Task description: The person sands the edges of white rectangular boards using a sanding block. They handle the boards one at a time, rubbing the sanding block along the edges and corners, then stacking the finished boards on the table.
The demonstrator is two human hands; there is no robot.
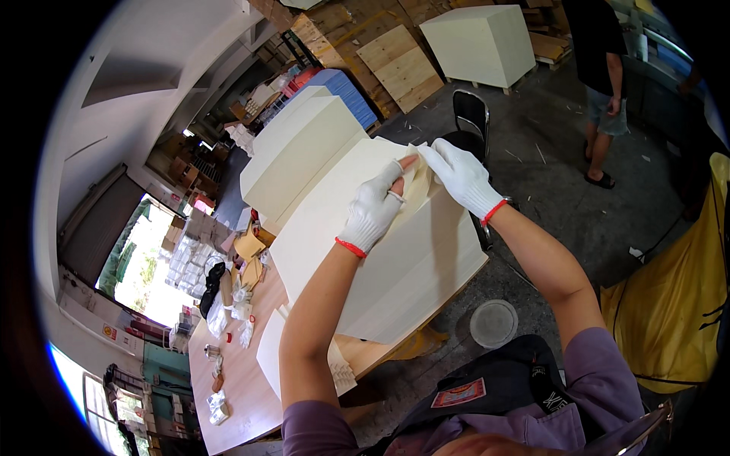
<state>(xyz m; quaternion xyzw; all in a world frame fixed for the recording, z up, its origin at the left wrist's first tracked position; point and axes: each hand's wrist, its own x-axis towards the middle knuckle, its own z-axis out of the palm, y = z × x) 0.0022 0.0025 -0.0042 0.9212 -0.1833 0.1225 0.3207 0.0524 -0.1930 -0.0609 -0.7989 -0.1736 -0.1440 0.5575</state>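
Note:
A tall stack of cream paper sheets [395, 281] stands on the wooden table in front of me. My left hand [372, 205], in a white knit glove with a red cuff, rests on its top near the right corner. Bare thumb and forefinger poke out of that glove, stretched and apart. Right of it, my gloved right hand [461, 178] has its fingers together at the raised edge of some sheets [418, 186]. Those sheets bend up between both hands. The right thumb is mostly hidden.
Another cream paper stack [304, 152] rises behind. On the table [243, 403] lie smaller paper piles, gloves and plastic bits. A black chair [471, 114] stands beyond the right hand, a round lid [493, 324] below it. A person [601, 76] stands far right, near a yellow sack [669, 296].

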